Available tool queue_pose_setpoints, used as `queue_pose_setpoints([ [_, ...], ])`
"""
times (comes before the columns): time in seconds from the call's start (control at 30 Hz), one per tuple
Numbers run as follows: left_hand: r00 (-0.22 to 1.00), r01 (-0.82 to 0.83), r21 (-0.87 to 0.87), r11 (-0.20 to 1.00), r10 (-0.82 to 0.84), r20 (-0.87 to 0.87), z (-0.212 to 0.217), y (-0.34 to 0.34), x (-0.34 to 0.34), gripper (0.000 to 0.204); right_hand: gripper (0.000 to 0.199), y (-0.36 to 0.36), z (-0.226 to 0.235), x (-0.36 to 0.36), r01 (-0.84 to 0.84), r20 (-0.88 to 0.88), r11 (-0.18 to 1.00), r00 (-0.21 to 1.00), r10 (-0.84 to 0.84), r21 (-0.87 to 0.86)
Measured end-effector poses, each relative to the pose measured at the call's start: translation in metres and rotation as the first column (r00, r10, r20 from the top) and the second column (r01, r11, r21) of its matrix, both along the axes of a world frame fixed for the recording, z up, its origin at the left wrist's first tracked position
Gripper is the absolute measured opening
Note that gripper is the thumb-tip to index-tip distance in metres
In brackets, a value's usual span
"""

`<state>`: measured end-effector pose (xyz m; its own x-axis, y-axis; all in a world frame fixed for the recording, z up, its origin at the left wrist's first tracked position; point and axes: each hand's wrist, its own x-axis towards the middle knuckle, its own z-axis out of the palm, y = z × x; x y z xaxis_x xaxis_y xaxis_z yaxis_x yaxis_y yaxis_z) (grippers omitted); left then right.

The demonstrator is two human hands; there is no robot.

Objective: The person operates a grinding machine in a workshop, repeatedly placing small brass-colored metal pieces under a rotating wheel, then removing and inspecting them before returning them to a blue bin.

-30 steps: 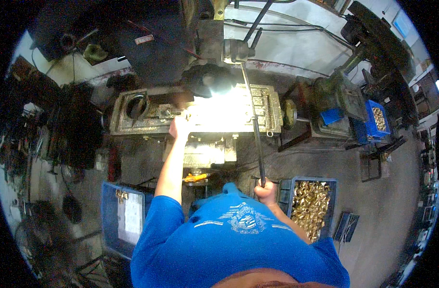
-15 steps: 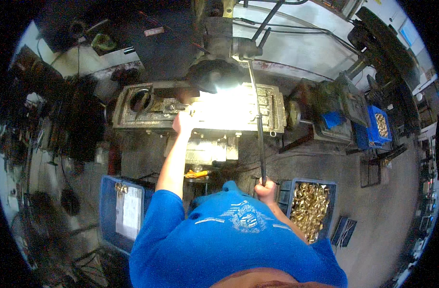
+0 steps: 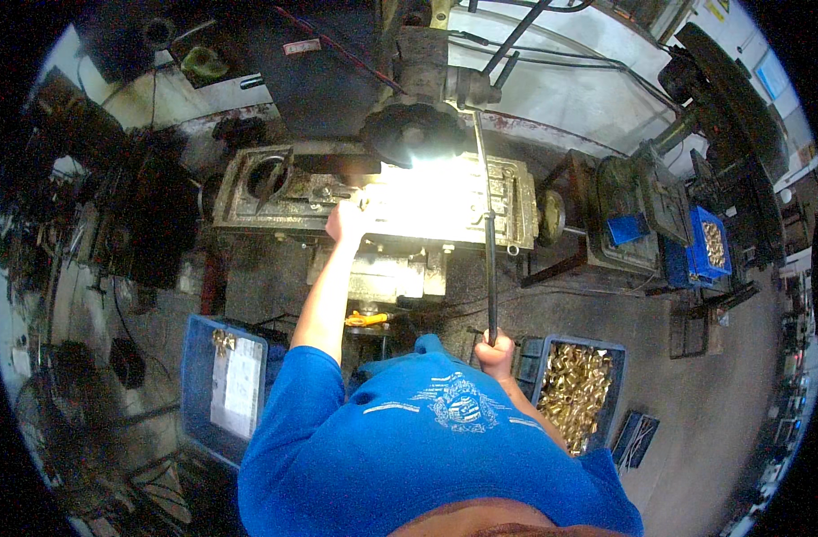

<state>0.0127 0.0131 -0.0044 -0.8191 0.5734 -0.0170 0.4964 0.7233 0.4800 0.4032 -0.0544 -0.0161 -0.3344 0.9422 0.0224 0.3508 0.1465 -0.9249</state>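
Note:
My right hand (image 3: 495, 353) is closed around the lower end of a long lever (image 3: 490, 277), which runs up to the machine head (image 3: 418, 67). My left hand (image 3: 345, 222) reaches to the front of the metal machine table (image 3: 239, 211). Its fingers are closed next to a small fixture, and glare hides what they grip. Just beyond it hangs a dark round cutter or guard (image 3: 409, 131), above the brightly lit middle of the table.
A blue crate (image 3: 617, 394) of brass-coloured parts stands at my right. At my left is another blue crate (image 3: 192, 385) with a white sheet and a few parts. A yellow-handled tool (image 3: 366, 319) lies below the table. Farther right sits a small blue bin (image 3: 724, 261) of parts.
The view has shifted slightly, so the machine appears a little farther right. Both hands keep their places, the right on the lever and the left at the table.

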Motion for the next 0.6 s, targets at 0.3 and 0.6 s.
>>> queue_pose_setpoints([
  [0.3, 0.999, 0.005, -0.018, 1.000, -0.004, 0.033, 0.0068, -0.0011, 0.0019, 0.053, 0.021, -0.0020, 0.0033, -0.0019, 0.010, 0.005, 1.000, 1.000, -0.010, 0.015],
  [0.6, 0.999, -0.022, 0.004, 1.000, 0.021, 0.050, 0.0018, 0.0009, -0.0002, 0.052, 0.019, 0.0002, -0.0060, 0.0014, -0.004, -0.013, 0.999, 1.000, 0.003, -0.032],
])
